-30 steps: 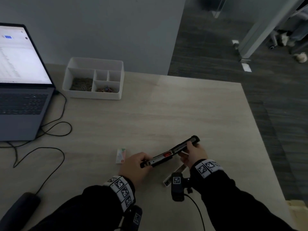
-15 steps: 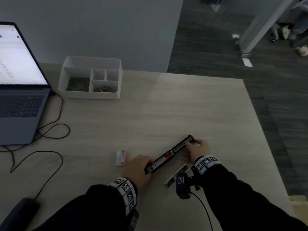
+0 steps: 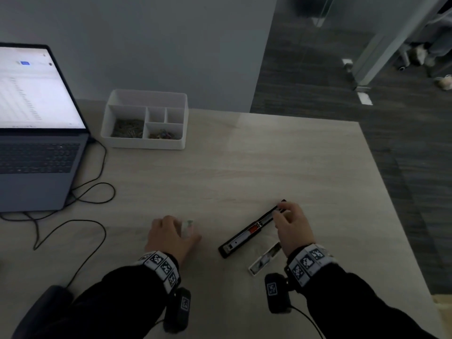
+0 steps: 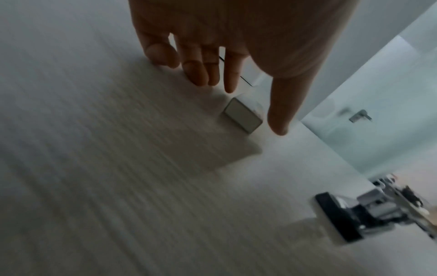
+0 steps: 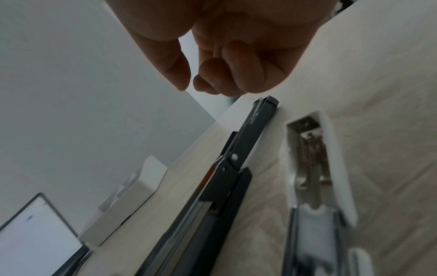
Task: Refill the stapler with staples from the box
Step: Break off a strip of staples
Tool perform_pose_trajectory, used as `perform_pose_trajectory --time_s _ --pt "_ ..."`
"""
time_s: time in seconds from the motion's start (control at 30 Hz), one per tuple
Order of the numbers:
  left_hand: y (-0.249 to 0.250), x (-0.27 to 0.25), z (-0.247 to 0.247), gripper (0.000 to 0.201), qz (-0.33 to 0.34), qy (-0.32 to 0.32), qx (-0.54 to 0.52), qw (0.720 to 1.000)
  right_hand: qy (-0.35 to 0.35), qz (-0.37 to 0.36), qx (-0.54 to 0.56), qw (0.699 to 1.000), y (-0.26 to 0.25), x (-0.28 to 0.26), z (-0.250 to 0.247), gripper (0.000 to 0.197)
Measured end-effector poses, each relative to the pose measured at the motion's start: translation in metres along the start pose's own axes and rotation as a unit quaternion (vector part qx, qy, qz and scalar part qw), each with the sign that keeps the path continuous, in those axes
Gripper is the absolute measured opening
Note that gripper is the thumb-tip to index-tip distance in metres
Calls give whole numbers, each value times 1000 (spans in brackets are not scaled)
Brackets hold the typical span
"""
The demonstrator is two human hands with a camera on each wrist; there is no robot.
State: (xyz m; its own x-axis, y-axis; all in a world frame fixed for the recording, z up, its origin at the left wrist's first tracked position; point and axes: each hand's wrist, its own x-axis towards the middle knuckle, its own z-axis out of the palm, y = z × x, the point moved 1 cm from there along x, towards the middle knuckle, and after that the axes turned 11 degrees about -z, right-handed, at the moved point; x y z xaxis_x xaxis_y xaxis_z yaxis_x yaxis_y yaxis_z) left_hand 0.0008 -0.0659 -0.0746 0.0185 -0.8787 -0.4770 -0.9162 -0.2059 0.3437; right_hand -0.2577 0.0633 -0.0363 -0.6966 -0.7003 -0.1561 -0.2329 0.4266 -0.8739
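The black stapler (image 3: 249, 232) lies open and slantwise on the table, its metal rail (image 5: 212, 186) facing up. Its white top cover (image 3: 265, 259) lies beside it on the near right, inside up (image 5: 331, 168). My right hand (image 3: 281, 212) hovers over the stapler's far end. Its fingers (image 5: 227, 74) are curled with the thumb close to them and nothing between. The small staple box (image 3: 188, 227) stands to the left. My left hand (image 3: 171, 234) is spread just above the staple box (image 4: 243, 115), fingers (image 4: 230, 82) straight and apart from it.
An open laptop (image 3: 36, 143) sits at the far left, with cables (image 3: 93, 192) looping over the table. A white divided organizer (image 3: 146, 143) holding clips stands at the back. The table's right edge (image 3: 391, 192) drops to dark floor.
The stapler went down onto the table. My left hand let go of its near end and moved left over the staple box. My right hand released the far end.
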Motion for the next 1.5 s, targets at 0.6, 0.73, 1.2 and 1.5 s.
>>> perform_pose_trajectory --time_s 0.6,0.73,1.2,1.5 --pt "39 -82 -37 21 93 -303 -340 886 -157 63 230 958 -47 -73 46 19" --pt "40 -83 -39 13 23 -352 -380 855 -142 43 226 963 -48 -74 40 18" --pt "46 -94 -33 25 -16 -380 -392 838 -159 42 190 968 -47 -80 38 9" --pt "39 -87 -31 23 -84 -323 -472 816 -182 -172 33 967 -39 -92 32 13"
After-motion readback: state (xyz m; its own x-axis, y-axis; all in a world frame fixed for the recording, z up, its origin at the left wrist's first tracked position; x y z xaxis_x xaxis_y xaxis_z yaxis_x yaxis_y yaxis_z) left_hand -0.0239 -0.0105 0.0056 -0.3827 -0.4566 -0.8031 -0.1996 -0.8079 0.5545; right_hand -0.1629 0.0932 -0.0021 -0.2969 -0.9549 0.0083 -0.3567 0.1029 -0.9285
